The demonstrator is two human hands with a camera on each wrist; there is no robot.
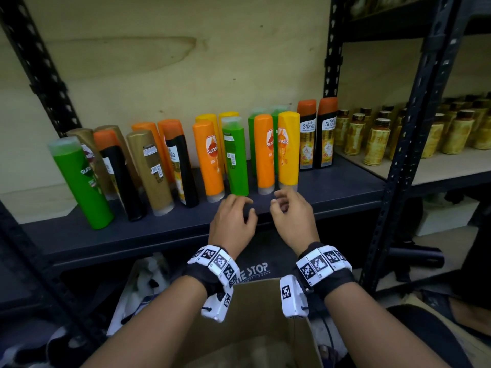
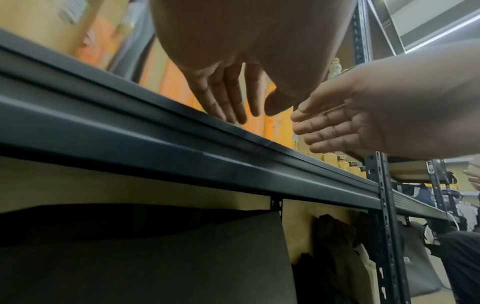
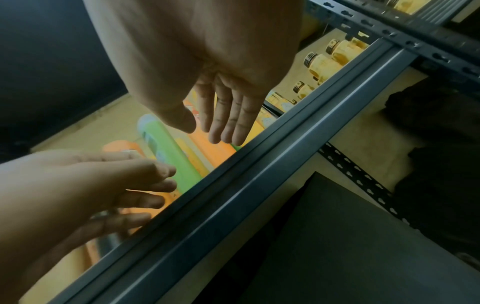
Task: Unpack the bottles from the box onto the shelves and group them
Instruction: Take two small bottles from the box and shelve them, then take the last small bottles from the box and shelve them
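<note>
Two bare forearms reach forward over an open cardboard box (image 1: 261,314), each wrist wrapped in a black strap (image 1: 204,277) carrying white blocks printed with square black-and-white codes. Beyond the box a dark bag (image 1: 255,261) shows the letters "E STOP". The left hand (image 1: 232,221) hovers palm down over the front edge of the dark shelf (image 1: 159,229), its fingers (image 2: 223,107) loosely spread and gently bent, holding nothing. The right hand (image 1: 293,216) sits just beside it, palm down too, fingers (image 3: 228,123) relaxed and slightly parted, empty, their tips near the base of the yellow Sunsilk bottle (image 1: 288,150).

That bottle stands cap down at the shelf front, "sunsilk" reading across its upper body. Just left of it stand an orange Sunsilk bottle (image 1: 264,152), a green bottle (image 1: 235,158) with its back label and barcodes facing out, and another orange Sunsilk bottle (image 1: 208,158). Further left are black bottles with orange caps, gold-brown bottles and a green Sunsilk bottle (image 1: 82,181). At the row's right end two black-and-gold bottles with orange caps (image 1: 317,134) read "Safi Shayla". On the neighbouring pale shelf sit many small gold bottles (image 1: 377,139) with dark caps, their print too small to read.
</note>
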